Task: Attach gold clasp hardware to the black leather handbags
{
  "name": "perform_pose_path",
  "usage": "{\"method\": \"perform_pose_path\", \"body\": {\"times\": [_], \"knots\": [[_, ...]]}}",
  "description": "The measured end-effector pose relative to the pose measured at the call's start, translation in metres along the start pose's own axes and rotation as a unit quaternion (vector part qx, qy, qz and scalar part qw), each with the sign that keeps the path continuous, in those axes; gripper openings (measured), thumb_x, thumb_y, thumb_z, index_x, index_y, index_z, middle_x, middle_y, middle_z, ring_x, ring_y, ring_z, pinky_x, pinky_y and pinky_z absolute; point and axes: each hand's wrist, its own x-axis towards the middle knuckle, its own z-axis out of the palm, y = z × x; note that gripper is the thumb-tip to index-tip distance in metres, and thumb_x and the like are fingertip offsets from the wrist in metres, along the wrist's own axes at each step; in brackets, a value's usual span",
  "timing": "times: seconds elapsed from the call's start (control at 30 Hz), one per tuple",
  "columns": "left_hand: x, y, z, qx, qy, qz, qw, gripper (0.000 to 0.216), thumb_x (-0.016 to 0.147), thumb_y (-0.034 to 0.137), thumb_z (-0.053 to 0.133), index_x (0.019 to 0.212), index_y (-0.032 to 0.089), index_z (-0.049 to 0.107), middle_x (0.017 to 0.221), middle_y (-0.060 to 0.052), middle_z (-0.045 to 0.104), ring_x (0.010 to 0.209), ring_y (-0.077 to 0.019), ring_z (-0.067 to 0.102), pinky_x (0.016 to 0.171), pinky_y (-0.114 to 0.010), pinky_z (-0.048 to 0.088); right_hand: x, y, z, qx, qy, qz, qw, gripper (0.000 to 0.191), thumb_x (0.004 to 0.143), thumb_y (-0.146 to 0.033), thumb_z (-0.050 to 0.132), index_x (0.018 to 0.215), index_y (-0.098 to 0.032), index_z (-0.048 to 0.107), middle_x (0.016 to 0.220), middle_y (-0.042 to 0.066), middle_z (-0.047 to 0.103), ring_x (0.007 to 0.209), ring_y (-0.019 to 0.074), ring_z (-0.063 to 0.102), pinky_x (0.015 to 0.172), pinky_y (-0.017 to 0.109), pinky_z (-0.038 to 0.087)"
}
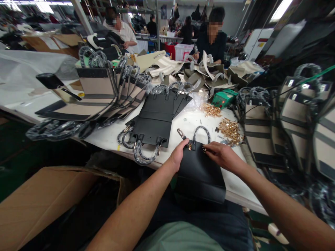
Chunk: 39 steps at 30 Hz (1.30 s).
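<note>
A black handbag panel hangs over the table's front edge, its wrapped loop handle pointing away from me. My left hand grips the panel's left edge, thumb on top near a gold fitting at the handle's base. Beside that thumb, a strap with a metal plate sticks out. Over the panel's right side, my right hand is pinched on small gold metal pieces; their exact kind is too small to make out. Gold hardware lies beyond in a near pile and a farther pile.
More black panels with wrapped handles lie left of centre. Stacked bag panels stand at left and right. A green device sits behind the hardware. An open cardboard box is below left. Across the table a co-worker handles pieces.
</note>
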Motion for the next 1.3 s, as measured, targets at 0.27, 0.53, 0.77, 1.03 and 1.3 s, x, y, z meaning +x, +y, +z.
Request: {"method": "perform_pose_path", "body": {"times": [0.27, 0.53, 0.77, 1.03, 1.3], "knots": [[0.004, 0.001, -0.002, 0.007, -0.001, -0.019, 1.0, 0.05, 0.082, 0.055, 0.059, 0.099, 0.011, 0.073, 0.079, -0.012, 0.076, 0.072, -0.0282, 0.073, 0.072, -0.037, 0.056, 0.003, -0.015, 0.001, -0.127, -0.02, 0.026, 0.991, 0.024, 0.091, -0.024, 0.05, 0.106, -0.023, 0.069, 0.094, 0.006, 0.069, 0.08, 0.0173, 0.064, 0.07, 0.025, 0.044], [0.0, 0.001, 0.002, 0.021, 0.014, -0.019, 0.999, 0.05, 0.081, 0.056, 0.06, 0.099, 0.01, 0.073, 0.077, -0.013, 0.076, 0.07, -0.0288, 0.072, 0.072, -0.039, 0.057, 0.005, -0.023, 0.002, -0.209, -0.042, 0.05, 0.976, 0.02, 0.094, -0.027, 0.049, 0.101, -0.023, 0.067, 0.09, 0.005, 0.067, 0.076, 0.0168, 0.062, 0.062, 0.025, 0.036], [-0.005, -0.001, 0.01, 0.005, 0.017, 0.001, 1.0, 0.047, 0.085, 0.052, 0.056, 0.099, 0.01, 0.073, 0.077, -0.012, 0.076, 0.071, -0.028, 0.073, 0.073, -0.038, 0.057, 0.011, -0.02, -0.011, -0.149, -0.09, 0.021, 0.985, 0.019, 0.093, -0.025, 0.052, 0.101, -0.025, 0.07, 0.089, 0.004, 0.069, 0.08, 0.0179, 0.066, 0.066, 0.026, 0.04], [-0.004, -0.001, 0.01, -0.013, 0.014, 0.0, 1.0, 0.046, 0.085, 0.05, 0.057, 0.101, 0.01, 0.072, 0.077, -0.012, 0.076, 0.071, -0.0287, 0.073, 0.074, -0.04, 0.057, 0.005, -0.019, -0.005, -0.13, -0.035, 0.013, 0.991, 0.027, 0.097, -0.037, 0.046, 0.107, -0.026, 0.069, 0.091, 0.006, 0.07, 0.079, 0.0187, 0.066, 0.067, 0.027, 0.044], [-0.001, -0.001, 0.006, 0.011, 0.037, -0.009, 0.999, 0.048, 0.081, 0.053, 0.06, 0.098, 0.011, 0.073, 0.077, -0.013, 0.076, 0.069, -0.0287, 0.072, 0.072, -0.039, 0.057, 0.01, -0.021, 0.0, -0.172, -0.04, -0.013, 0.984, 0.021, 0.095, -0.034, 0.046, 0.105, -0.021, 0.06, 0.09, 0.006, 0.067, 0.077, 0.0187, 0.064, 0.066, 0.028, 0.041]]}}
